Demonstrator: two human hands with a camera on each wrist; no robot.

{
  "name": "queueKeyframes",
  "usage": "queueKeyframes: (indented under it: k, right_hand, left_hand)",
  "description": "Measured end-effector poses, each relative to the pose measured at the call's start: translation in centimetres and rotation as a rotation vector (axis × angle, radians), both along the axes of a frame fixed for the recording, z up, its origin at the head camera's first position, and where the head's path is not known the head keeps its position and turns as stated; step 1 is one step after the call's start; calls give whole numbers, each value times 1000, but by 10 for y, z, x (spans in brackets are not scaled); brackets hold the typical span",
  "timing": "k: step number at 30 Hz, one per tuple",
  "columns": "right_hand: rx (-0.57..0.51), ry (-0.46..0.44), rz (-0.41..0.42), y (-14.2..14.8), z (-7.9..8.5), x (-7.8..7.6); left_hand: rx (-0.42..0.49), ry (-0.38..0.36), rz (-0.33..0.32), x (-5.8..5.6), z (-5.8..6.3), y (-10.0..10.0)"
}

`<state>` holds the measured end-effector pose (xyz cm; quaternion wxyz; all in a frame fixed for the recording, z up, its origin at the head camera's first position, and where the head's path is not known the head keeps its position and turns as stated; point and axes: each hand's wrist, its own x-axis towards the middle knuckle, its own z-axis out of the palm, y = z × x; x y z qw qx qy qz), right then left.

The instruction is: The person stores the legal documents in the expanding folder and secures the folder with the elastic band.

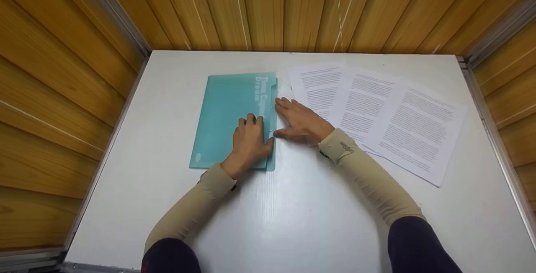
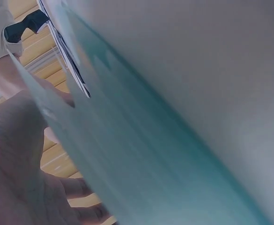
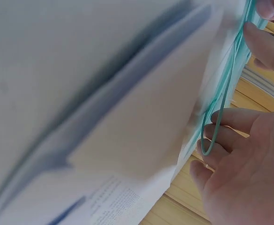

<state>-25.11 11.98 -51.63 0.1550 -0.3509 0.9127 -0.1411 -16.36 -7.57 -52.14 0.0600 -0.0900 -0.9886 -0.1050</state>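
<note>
A teal plastic document folder (image 1: 228,114) with white lettering lies on the white table. My left hand (image 1: 250,139) rests on its cover near the lower right, fingers slightly bent and thumb out to the folder's right edge. In the left wrist view, the translucent folder (image 2: 127,140) crosses in front of that hand's palm and fingers. My right hand (image 1: 299,120) touches the folder's right edge with extended fingers and thumb. Close up in the right wrist view, the teal folder edge (image 3: 216,112) curves into a narrow loop before the fingers.
Printed paper sheets (image 1: 414,130) lie fanned out across the right side of the white table (image 1: 272,222), partly overlapping. The nearest sheets (image 1: 320,84) reach close to the right hand and forearm. Wood-panelled walls (image 1: 268,13) stand behind and beside the table.
</note>
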Motion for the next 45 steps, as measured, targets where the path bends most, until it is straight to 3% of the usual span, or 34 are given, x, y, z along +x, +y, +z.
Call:
queueKeyframes:
  k: [11, 22, 32, 37, 45]
  right_hand:
    - [-7, -32, -1, -2, -1, 0]
    - [-14, -61, -28, -7, 0, 0]
    - [-12, -83, -60, -3, -1, 0]
    - [-7, -87, -55, -4, 0, -1]
    - [-10, -90, -42, -6, -2, -2]
  left_hand:
    - [38, -52, 30, 7, 11, 5]
    - [-23, -20, 45, 12, 21, 8]
    - [-21, -79, 42, 21, 31, 4]
    - [32, -85, 34, 24, 40, -3]
    - [189, -91, -4, 24, 57, -19]
